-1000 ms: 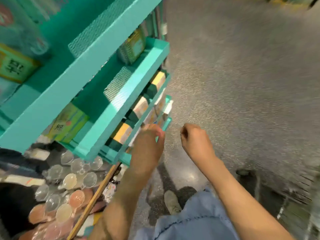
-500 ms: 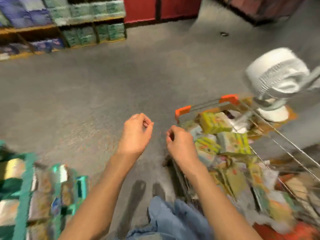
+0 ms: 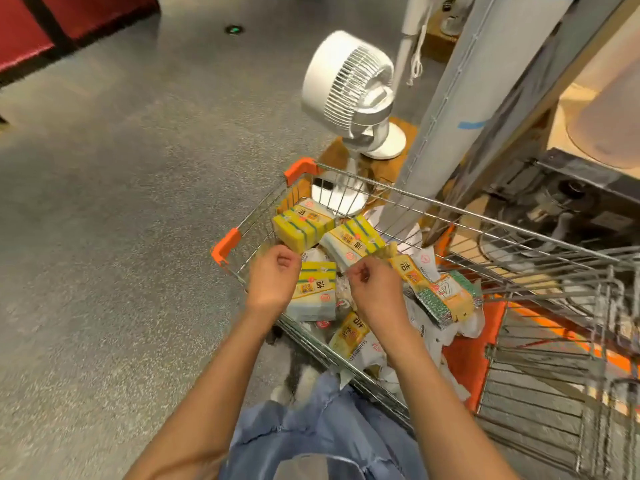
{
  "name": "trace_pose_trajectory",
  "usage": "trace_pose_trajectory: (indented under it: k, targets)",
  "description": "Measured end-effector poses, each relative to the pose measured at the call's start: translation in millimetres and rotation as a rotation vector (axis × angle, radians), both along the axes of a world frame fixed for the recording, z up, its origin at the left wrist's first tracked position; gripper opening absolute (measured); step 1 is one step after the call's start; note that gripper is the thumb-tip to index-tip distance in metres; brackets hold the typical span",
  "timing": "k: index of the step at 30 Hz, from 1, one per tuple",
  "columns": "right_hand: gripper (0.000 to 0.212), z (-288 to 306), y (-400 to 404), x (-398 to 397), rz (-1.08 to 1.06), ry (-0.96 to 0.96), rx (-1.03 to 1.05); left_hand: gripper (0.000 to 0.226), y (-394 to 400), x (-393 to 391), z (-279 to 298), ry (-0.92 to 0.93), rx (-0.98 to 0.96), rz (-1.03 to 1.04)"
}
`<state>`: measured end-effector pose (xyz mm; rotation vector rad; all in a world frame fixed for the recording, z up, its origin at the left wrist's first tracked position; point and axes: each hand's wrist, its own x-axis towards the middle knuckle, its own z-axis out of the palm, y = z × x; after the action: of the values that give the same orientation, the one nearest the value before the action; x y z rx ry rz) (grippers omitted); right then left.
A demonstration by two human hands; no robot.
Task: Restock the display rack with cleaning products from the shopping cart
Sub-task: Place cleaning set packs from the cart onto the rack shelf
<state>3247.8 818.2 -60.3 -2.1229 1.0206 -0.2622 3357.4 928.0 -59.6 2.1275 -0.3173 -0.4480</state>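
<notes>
Fingers of the left hand (image 3: 273, 279) loosely curled toward the palm, holding nothing, poised over the near left corner of the shopping cart (image 3: 460, 210). Fingers of the right hand (image 3: 375, 293) likewise curled in, thumb against the forefinger; whether anything thin is pinched there cannot be told, but no pack held. Both hands close together, knuckles up, just above the heap of goods and not plainly touching it. Directly beneath and between them, a yellow-and-white sponge pack (image 3: 313, 295) lying flat; beyond it, a yellow sponge pack (image 3: 302, 226) against the far left corner, and beside that a pale pack (image 3: 349, 244) tilted on its edge. To the right, a silver scourer pack (image 3: 445, 296) slanted over white bags, and nearer the body another yellow pack (image 3: 348, 335) half buried. Wire walls around all of these, orange corner guards (image 3: 227, 244) on the left rim. Further out, a white fan (image 3: 348, 85) standing on the floor past the cart's front, next to a grey pillar (image 3: 460, 98). Speckled grey floor (image 3: 121, 202) to the left; blue denim (image 3: 322, 434) at the bottom edge. Display rack out of sight.
</notes>
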Motion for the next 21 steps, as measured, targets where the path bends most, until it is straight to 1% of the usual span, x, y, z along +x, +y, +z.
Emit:
trace_pose_trajectory:
  k: [4, 6, 8, 9, 11, 13, 14, 15, 16, 17, 18, 19, 20, 21]
  targets:
    - [0.015, -25.0, -11.0, 24.4, -0.158, -0.015, 0.123, 0.011, -15.9, 32.0, -38.7, 0.196, 0.011, 0.004]
    - [0.012, -47.3, -19.6, 38.2, -0.239, 0.020, 0.271, 0.020, -26.1, 46.3, -62.4, 0.322, 0.035, 0.048]
    - [0.010, -70.9, -26.4, 49.5, -0.301, 0.082, 0.430, 0.019, -34.6, 52.4, -84.8, 0.489, 0.088, 0.103]
    - [0.010, -82.1, -29.3, 52.9, -0.322, 0.112, 0.468, 0.021, -36.6, 52.5, -97.7, 0.546, 0.124, 0.134]
    - [0.008, -99.9, -33.2, 57.3, -0.324, 0.173, 0.469, 0.039, -37.2, 50.6, -120.2, 0.615, 0.239, 0.158]
    - [0.017, -112.4, -36.1, 61.5, -0.305, 0.223, 0.473, 0.041, -38.4, 49.1, -137.6, 0.650, 0.343, 0.162]
    - [0.023, -119.2, -37.1, 63.2, -0.309, 0.234, 0.488, 0.043, -40.3, 50.0, -143.8, 0.696, 0.356, 0.161]
    - [0.022, -126.3, -37.9, 65.3, -0.314, 0.243, 0.518, 0.048, -43.1, 51.3, -147.5, 0.747, 0.340, 0.159]
    - [0.019, -134.2, -37.8, 67.6, -0.312, 0.253, 0.536, 0.061, -46.0, 53.7, -152.4, 0.800, 0.321, 0.157]
    - [0.025, -142.1, -37.7, 68.9, -0.313, 0.271, 0.550, 0.073, -48.7, 55.6, -153.6, 0.834, 0.317, 0.157]
    - [0.031, -149.2, -37.2, 69.9, -0.302, 0.304, 0.568, 0.079, -50.8, 58.7, -157.0, 0.865, 0.318, 0.165]
    - [0.034, -154.5, -36.0, 70.8, -0.289, 0.325, 0.596, 0.078, -51.6, 61.0, -162.2, 0.887, 0.317, 0.167]
    - [0.034, -159.3, -34.9, 70.8, -0.269, 0.346, 0.625, 0.069, -53.2, 61.9, -164.6, 0.920, 0.303, 0.161]
    - [0.032, -165.4, -33.0, 70.9, -0.248, 0.362, 0.656, 0.055, -55.1, 61.9, -167.8, 0.930, 0.285, 0.163]
